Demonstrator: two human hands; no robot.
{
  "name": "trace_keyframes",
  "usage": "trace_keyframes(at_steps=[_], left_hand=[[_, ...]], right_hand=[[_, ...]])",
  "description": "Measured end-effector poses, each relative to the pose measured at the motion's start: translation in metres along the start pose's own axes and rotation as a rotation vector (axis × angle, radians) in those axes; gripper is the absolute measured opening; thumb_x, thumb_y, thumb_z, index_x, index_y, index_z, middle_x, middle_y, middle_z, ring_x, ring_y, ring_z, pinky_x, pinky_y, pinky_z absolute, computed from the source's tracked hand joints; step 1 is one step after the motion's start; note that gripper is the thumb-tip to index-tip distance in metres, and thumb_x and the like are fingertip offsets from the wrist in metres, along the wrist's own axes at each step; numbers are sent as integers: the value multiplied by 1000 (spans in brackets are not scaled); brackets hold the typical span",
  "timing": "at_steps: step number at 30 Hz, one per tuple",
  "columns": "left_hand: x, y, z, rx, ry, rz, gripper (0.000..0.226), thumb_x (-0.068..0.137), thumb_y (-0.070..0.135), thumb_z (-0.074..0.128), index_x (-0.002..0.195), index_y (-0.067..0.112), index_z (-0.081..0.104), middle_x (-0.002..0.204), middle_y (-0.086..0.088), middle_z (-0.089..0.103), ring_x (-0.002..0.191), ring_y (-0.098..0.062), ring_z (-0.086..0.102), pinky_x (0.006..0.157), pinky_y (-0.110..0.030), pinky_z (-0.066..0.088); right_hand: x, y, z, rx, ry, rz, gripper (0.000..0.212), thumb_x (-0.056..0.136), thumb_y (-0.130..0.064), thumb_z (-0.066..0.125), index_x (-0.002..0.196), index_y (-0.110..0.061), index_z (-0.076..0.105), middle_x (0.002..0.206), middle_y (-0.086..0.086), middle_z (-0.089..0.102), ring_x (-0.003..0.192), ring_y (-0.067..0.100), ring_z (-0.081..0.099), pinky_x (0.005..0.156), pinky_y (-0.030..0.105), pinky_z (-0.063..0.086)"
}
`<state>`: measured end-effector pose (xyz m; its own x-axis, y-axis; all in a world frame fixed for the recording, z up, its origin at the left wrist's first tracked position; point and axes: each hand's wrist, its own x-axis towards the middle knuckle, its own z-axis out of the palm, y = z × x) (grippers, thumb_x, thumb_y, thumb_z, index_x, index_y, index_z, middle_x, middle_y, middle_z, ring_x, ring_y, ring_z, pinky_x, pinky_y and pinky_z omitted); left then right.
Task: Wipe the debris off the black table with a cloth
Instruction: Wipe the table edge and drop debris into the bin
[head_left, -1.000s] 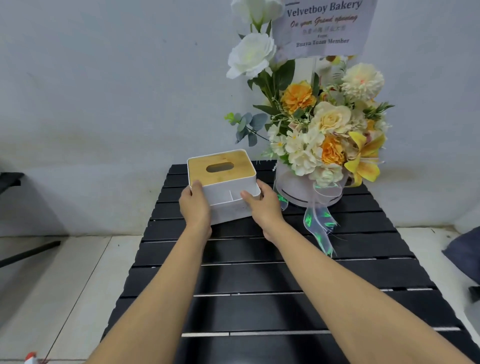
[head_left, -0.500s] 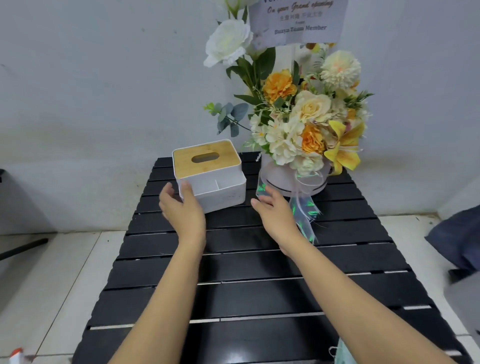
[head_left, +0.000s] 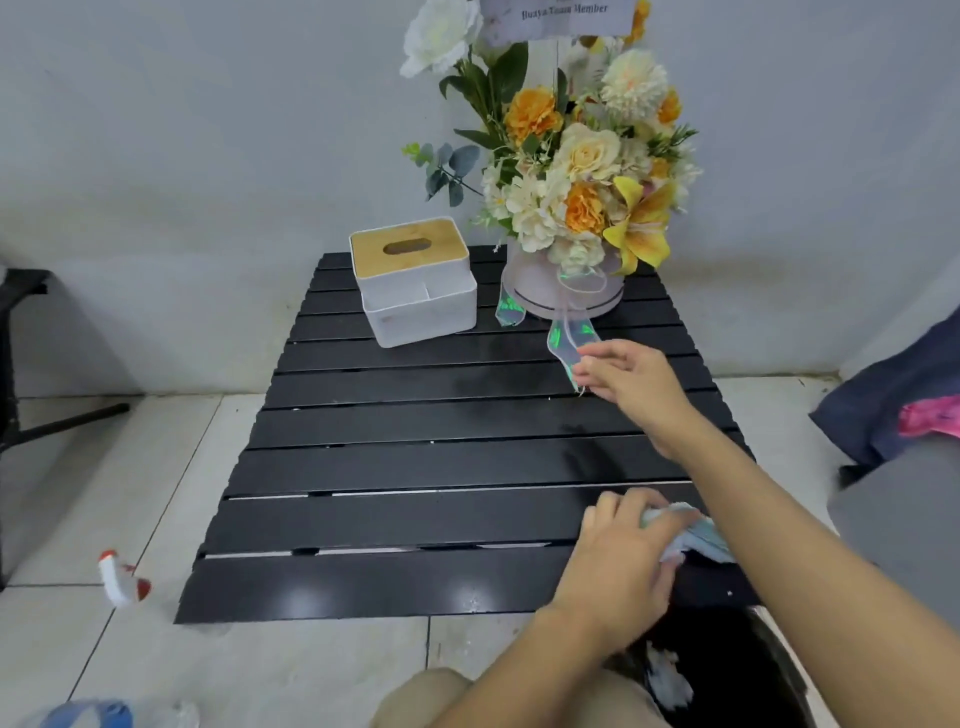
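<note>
both hands off tissue box | left hand — grip on cloth | right hand outstretched — grip loose

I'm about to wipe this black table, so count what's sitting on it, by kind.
tissue box: 1
flower arrangement: 1
cloth: 1
Total: 3

Soft, even indoor light with faint shadows; 2 pale glare patches on the black table's nearest slat; the edges bend from wide-angle distortion.
</note>
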<state>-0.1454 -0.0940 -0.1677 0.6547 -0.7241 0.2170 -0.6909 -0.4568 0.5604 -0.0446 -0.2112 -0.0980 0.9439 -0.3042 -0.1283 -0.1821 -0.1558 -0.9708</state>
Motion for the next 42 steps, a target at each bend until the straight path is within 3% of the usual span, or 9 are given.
trace_keyframes(at_steps=[8,11,13,23,30,34,36,39,42], left_hand=[[-59,-97,-107,-81,769,-486,35,94,21,52,129,24,53,122,12,51,112,-22,49,99,-41,39],[-68,-155,-127,221,667,-961,49,97,22,49,144,13,39,146,-15,37,133,-39,32,107,-54,27],[-58,-165,-120,370,541,-1043,56,98,24,48,147,6,29,154,-24,23,142,-42,17,113,-56,18],[72,-132,-58,346,430,-926,49,97,13,44,144,5,32,156,-18,20,143,-35,17,108,-46,25],[99,-82,-34,33,241,-280,30,85,20,61,115,20,68,115,1,58,107,-24,46,97,-39,39],[102,-127,-77,157,576,-604,28,89,28,56,115,19,64,118,-9,55,111,-30,46,94,-42,36],[107,-143,-77,245,540,-845,34,91,28,48,119,13,60,123,-18,53,115,-38,44,98,-47,34],[132,-158,-53,254,458,-818,37,89,24,46,119,7,59,121,-18,55,122,-38,41,108,-54,23],[161,-158,-39,230,359,-694,38,92,19,45,124,2,56,131,-22,50,131,-42,32,112,-53,19]], right_hand=[[-48,51,-22,-214,248,-152,17,93,-7,59,99,-18,70,98,-2,72,93,14,66,86,21,48],[-50,77,-54,-604,331,-174,27,96,-12,54,121,-15,63,123,5,63,116,26,56,106,41,37],[-51,93,-64,-874,250,-99,38,101,-25,47,138,-20,52,145,4,47,139,26,35,116,54,13],[-51,110,-65,-1000,208,-100,45,105,-33,31,149,-27,39,158,-3,30,149,21,15,119,50,2],[-50,108,-89,-644,207,-137,38,99,-16,51,136,-24,54,149,0,44,143,21,31,118,46,18],[-66,124,-129,-658,220,33,47,101,-37,44,147,-33,36,154,-7,36,141,20,31,114,47,26],[-75,129,-128,-427,126,141,50,101,-48,34,150,-39,28,152,-16,33,143,13,29,115,35,23],[-74,132,-122,-279,138,160,48,103,-46,26,150,-40,27,144,-20,38,139,9,33,105,20,21],[-71,135,-122,-295,151,140,45,103,-49,24,148,-46,28,138,-27,38,136,9,37,108,25,26]])
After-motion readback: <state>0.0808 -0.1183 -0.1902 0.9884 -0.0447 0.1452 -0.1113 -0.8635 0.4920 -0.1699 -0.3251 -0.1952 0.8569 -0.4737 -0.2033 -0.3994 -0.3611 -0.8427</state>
